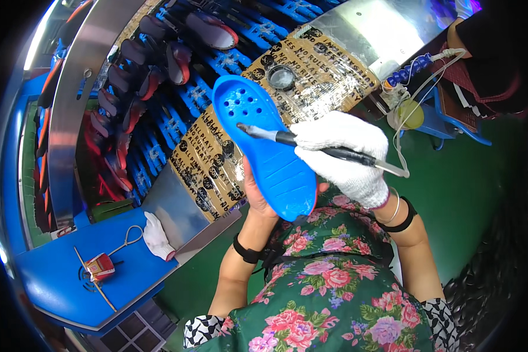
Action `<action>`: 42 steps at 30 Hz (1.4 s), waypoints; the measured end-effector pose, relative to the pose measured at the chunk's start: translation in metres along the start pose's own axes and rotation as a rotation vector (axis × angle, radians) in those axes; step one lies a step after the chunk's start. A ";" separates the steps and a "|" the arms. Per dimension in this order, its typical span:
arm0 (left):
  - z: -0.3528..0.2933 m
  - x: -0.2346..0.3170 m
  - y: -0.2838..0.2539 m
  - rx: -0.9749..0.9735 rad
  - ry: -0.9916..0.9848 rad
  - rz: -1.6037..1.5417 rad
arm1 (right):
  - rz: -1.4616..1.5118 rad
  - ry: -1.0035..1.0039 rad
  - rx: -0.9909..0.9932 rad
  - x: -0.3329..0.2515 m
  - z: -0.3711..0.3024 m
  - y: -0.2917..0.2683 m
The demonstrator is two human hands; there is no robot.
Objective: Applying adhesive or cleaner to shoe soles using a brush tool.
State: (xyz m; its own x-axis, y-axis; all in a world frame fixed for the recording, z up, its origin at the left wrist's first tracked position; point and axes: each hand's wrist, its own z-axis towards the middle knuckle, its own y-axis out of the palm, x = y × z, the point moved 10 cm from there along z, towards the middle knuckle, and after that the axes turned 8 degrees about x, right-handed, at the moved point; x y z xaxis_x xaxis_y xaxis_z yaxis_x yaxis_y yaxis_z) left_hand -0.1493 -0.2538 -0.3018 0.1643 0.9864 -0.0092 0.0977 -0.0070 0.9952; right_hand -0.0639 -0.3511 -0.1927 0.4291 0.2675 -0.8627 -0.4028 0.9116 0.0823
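My bare left hand (257,190) grips a blue shoe sole (276,167) from beneath, thumb along its left edge near the heel. The sole is tilted toward me, with several round holes in its forefoot and shallow grooves toward the heel. In a white knit glove, my right hand (346,146) is closed around a dark-handled brush (284,138). The brush's dark bristle tip rests on or just over the sole's surface below the holes. A pale tube runs from the back end of the brush. The left fingers under the sole are mostly hidden.
Beyond the sole lies a brown printed sheet (211,170) with a small round container (281,77) on it. Dark shoe uppers (179,63) stand on a blue-slatted conveyor. A spare white glove (157,236) lies on the blue panel (58,264). The pale hose (398,141) hangs at right.
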 end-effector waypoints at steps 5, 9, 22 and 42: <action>0.002 0.008 -0.023 0.057 0.091 -0.247 | -0.190 -0.153 -0.071 -0.015 0.006 0.009; -0.008 0.024 -0.062 0.366 0.230 0.429 | -0.371 -0.467 -0.073 -0.045 0.018 0.016; 0.002 0.014 -0.065 0.145 0.164 0.105 | -0.244 -0.294 -0.111 -0.026 0.001 0.016; 0.023 0.016 -0.068 0.236 0.205 0.473 | -0.136 -0.172 0.063 0.001 -0.031 0.007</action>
State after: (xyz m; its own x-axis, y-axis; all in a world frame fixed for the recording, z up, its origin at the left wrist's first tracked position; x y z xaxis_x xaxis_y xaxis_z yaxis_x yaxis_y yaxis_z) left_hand -0.1311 -0.2418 -0.3716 0.0519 0.8787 0.4746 0.2808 -0.4689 0.8374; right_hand -0.0915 -0.3539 -0.2082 0.6100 0.1849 -0.7705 -0.2826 0.9592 0.0065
